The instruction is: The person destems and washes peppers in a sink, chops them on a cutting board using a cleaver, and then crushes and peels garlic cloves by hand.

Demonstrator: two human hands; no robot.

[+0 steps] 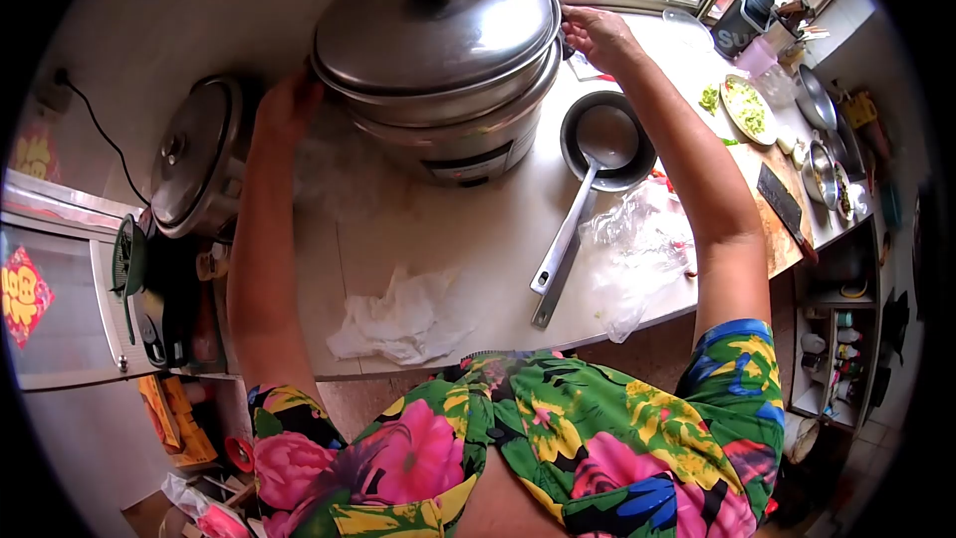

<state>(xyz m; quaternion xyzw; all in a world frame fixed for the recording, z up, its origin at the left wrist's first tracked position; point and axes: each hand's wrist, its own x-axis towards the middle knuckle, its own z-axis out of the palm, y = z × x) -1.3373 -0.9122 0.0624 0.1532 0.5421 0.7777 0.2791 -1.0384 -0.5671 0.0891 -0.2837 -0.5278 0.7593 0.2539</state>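
Note:
A big stainless steel steamer (448, 108) with a domed lid (428, 45) stands at the back of the counter, its upper tier tilted over the lower pot (463, 151). My left hand (287, 105) is closed at the steamer's left side, the fingertips partly hidden in shadow by the rim. On the opposite side my right hand (597, 38) has its fingers wrapped round the side handle. Faint steam shows beneath my left hand. Both arms reach forward around the steamer.
A ladle (578, 214) rests in a dark pan (637, 164) near a crumpled plastic bag (637, 249). A white cloth (403, 319) lies at the front edge. Rightward are a cleaver (782, 201) on a cutting board (782, 244) and a plate of chopped greens (747, 110). An electric cooker (194, 159) stands left.

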